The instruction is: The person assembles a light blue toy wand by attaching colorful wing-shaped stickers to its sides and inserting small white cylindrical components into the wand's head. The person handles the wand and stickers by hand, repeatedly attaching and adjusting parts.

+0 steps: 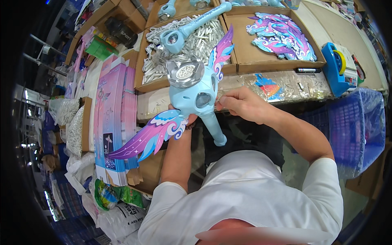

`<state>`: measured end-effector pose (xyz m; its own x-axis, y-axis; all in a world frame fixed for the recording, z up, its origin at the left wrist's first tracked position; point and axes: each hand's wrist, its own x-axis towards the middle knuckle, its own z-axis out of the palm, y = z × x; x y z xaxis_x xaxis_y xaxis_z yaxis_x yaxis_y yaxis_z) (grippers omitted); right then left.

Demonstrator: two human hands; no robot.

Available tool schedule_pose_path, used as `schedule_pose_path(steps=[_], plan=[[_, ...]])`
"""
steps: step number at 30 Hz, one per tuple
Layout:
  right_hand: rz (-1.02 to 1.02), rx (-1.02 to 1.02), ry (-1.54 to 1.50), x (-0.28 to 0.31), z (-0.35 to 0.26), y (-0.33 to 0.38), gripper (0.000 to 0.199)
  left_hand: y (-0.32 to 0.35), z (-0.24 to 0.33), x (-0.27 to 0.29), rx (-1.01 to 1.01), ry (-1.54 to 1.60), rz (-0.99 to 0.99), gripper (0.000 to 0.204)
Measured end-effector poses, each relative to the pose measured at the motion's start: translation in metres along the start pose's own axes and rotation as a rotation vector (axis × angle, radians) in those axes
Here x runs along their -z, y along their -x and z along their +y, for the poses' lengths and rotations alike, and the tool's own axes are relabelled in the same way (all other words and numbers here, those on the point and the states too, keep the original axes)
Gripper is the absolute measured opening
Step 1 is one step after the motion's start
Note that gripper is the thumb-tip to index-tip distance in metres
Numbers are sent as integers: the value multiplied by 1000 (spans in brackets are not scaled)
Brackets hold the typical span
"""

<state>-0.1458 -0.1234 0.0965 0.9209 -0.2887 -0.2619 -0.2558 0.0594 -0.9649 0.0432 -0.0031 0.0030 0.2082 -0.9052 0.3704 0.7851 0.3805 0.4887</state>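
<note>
A light-blue toy wand (185, 100) with a grey clear-topped head and two pink-purple wings is tilted in front of me over the table's near edge. Its handle points down toward my lap. Behind the wand, near the lower wing (157, 132), my left hand (191, 119) grips it; most of those fingers are hidden. My right hand (247, 105) is at the wand's right side, thumb and fingers pinched together close to the body. Whatever is in that pinch is too small to make out.
Beyond the wand, a cardboard tray (141, 83) holds many white plastic pieces, with another blue wand (196, 26) across it. Loose wings (281, 36) fill a tray to the right. Printed boxes (110, 118) stand left. A blue tape dispenser (335, 69) and purple-blue basket (347, 130) are right.
</note>
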Motion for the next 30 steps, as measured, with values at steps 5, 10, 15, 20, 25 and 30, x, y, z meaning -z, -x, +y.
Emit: schedule_pose_path(steps=[5, 10, 15, 20, 25, 30], plan=[[4, 12, 64, 2, -5, 1, 35, -4, -2, -2, -3, -10, 14, 72], [37, 83, 130, 3, -18, 6, 33, -13, -7, -4, -6, -17, -2, 65], [87, 313, 208, -5, -16, -10, 32, -12, -9, 5, -86, 17, -38, 71], [77, 380, 219, -8, -11, -16, 30, -17, -6, -6, -78, 107, -69, 68], [36, 357, 243, -11, -16, -12, 29, -17, -4, -11, -38, 175, -68, 66], [13, 282, 284, -8, -13, -12, 30, -18, -4, -9, -23, 181, -77, 66]])
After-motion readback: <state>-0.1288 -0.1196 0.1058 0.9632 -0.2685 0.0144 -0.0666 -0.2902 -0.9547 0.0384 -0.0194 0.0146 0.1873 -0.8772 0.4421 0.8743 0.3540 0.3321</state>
